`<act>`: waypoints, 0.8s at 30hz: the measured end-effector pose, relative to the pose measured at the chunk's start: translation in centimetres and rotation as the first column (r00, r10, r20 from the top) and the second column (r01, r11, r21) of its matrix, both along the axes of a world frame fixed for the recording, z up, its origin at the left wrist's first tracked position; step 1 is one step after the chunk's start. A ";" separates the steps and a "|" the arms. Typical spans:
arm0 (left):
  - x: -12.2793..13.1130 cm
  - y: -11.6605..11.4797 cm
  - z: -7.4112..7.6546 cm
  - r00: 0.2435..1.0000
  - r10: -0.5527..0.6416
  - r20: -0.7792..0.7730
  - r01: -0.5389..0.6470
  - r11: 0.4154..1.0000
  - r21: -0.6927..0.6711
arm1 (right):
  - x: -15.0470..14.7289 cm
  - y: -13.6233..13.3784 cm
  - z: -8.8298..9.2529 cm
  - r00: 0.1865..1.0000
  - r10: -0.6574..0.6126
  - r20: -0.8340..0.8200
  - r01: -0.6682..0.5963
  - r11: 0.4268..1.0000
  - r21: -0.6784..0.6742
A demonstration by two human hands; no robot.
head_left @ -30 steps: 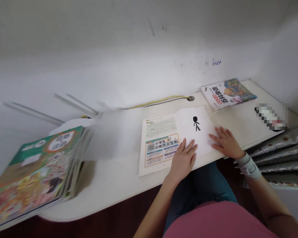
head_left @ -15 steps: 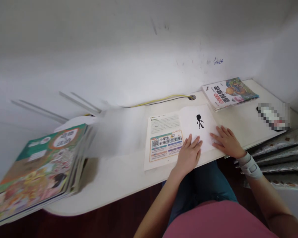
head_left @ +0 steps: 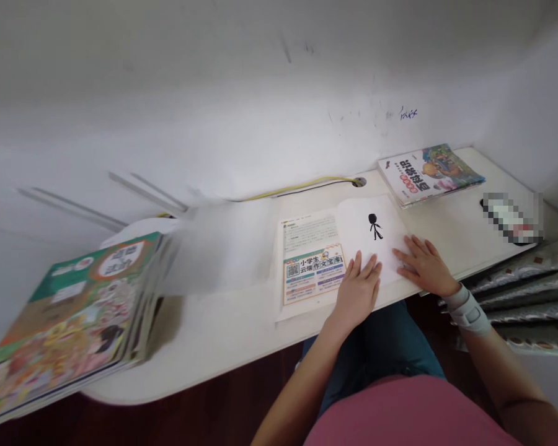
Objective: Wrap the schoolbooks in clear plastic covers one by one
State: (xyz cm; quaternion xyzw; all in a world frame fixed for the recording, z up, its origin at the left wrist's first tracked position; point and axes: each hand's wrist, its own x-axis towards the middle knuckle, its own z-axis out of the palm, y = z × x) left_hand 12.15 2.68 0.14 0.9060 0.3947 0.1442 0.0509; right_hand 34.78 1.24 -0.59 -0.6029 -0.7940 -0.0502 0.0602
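Observation:
An open book lies on the white desk in front of me. Its left page carries printed text and a bordered panel with a square code; the right page is white with a black stick figure. My left hand rests flat across the lower middle of the book, near the fold, fingers stretched out. On the lower right edge of the white page lies my right hand, fingers spread, with a pale band around the wrist. Neither hand grasps anything.
At the left, a stack of colourful books stands on the desk. Further back at the right lie more books and a pixelated, dark-edged object. A yellow cable runs along the wall into a desk hole. Patterned folded material is beside the desk.
The book's left page edge has shifted slightly right. My left hand has also moved a little to the right, its fingers somewhat more spread. My right hand stays in place.

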 end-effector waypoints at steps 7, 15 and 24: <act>-0.6 0.2 0.2 0.998 -0.050 0.030 0.051 0.998 -0.041 | 0.1 0.1 0.1 1.000 0.016 -0.006 -0.016 1.000 -0.004; 0.1 0.4 0.2 0.999 -0.036 0.002 0.036 0.996 -0.080 | 0.2 0.1 -0.1 1.000 0.008 -0.002 -0.008 1.000 -0.011; -0.9 0.8 0.4 0.991 -0.130 0.022 0.132 0.986 -0.098 | 0.8 0.4 -0.5 1.000 0.026 0.014 -0.026 1.000 -0.004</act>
